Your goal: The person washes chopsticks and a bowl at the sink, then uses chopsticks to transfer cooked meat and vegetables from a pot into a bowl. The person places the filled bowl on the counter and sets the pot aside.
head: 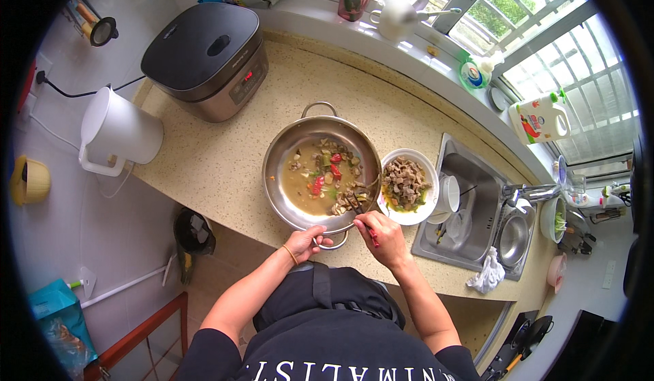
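A wide stainless-steel pan with broth, meat bits and red chillies stands on the speckled countertop. My left hand grips its near loop handle, thumb at the rim. In my right hand is a pair of dark chopsticks with red ends, their tips among food at the pan's right side. Touching or nearly touching the pan on the right is a white bowl holding sliced meat in yellowish liquid with greens.
A rice cooker stands at the back left, a white pitcher at the left edge. To the right, a steel sink holds white bowls and a steel basin. A white cloth hangs over its front edge.
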Demonstrator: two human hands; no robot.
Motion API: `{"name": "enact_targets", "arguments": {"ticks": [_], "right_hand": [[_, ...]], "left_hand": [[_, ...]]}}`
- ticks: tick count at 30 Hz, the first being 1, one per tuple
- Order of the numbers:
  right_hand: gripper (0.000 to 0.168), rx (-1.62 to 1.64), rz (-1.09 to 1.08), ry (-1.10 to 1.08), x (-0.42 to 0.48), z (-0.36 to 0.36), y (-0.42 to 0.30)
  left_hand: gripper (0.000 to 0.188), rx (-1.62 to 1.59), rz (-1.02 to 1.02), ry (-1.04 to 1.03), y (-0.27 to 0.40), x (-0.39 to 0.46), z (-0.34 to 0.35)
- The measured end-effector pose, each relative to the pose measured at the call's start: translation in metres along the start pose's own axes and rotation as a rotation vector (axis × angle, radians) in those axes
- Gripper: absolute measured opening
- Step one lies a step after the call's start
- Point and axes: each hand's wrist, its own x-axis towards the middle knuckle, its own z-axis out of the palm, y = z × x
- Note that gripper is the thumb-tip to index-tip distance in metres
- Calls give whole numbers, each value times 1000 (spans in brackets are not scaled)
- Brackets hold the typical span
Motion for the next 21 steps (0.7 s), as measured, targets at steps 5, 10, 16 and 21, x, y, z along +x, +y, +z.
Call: {"name": "enact_targets", "arguments": {"ticks": [5,10,16,21], "right_hand": [[4,83,19,51,-6,5,9],[4,138,12,149,-13,6,15],[4,221,77,176,-17,2,19],[5,112,-23,205,-12,-1,14]], "left_hand": [[11,3,0,0,0,0,0],[11,11,-3,-2,0,1,0],[9,30,-2,-23,-1,2,-4],[12,18,6,6,1,0,1]]}}
